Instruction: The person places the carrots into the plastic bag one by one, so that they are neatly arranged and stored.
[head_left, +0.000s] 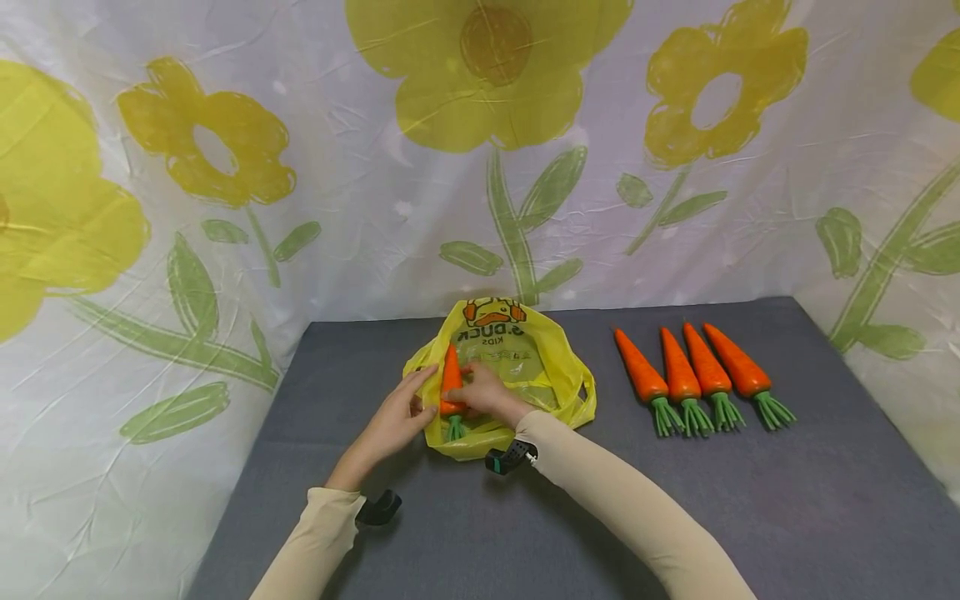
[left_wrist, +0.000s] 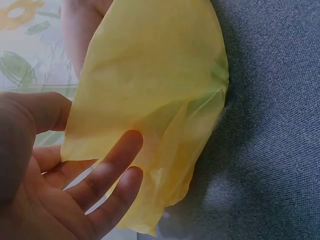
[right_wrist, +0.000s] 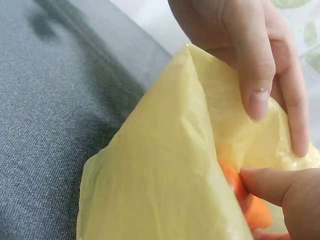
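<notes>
A yellow plastic bag (head_left: 568,367) with a duck print lies with its mouth spread open on the dark grey tabletop. My right hand (head_left: 491,393) reaches into it and pinches an orange carrot (head_left: 452,377) with a green top, which points away from me along the bag's left side. At the left rim, my left hand (head_left: 396,423) holds the edge of the bag, its thumb over the rim. In the left wrist view, two of its fingers lie against the outside of the yellow plastic (left_wrist: 155,75). The right wrist view shows the carrot (right_wrist: 260,212) partly hidden by the bag wall.
Several more carrots (head_left: 681,375) lie side by side on the grey cloth (head_left: 780,500) to the right of the bag, green tops toward me. Behind the table hangs a white curtain (head_left: 360,242) printed with yellow flowers.
</notes>
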